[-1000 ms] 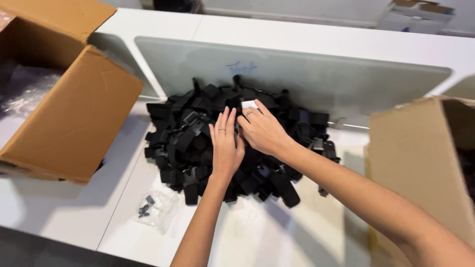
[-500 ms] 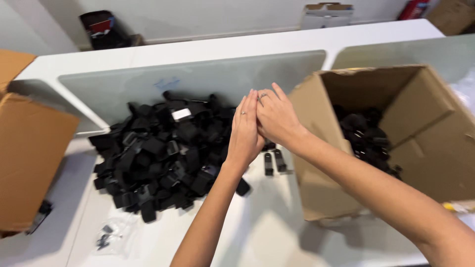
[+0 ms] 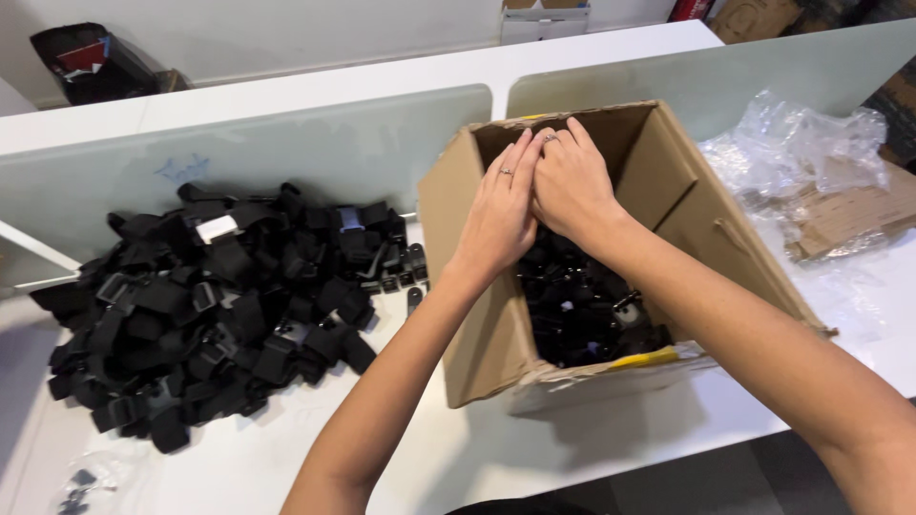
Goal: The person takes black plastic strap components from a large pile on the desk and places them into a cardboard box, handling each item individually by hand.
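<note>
Nearest us, our forearms now reach forward over the white desk [image 3: 286, 458], where a second ago they stretched left to the heap; our left hand [image 3: 498, 215] and right hand [image 3: 572, 186] have swung across from the pile of black strap buckles [image 3: 210, 305] and are now pressed together, cupped with fingers closed, over the mouth of the open cardboard box [image 3: 477, 324]; what they enclose is hidden, so we cannot tell what, if anything, is in their grasp; below them the box already holds a dark layer of black buckle pieces [image 3: 587, 319]; a few loose buckles lie on the desk between pile and box; to the left the pile sits against the frosted divider panel [image 3: 315, 143]; farther right, crumpled clear plastic wrap [image 3: 811, 143] lies over flattened cardboard.
</note>
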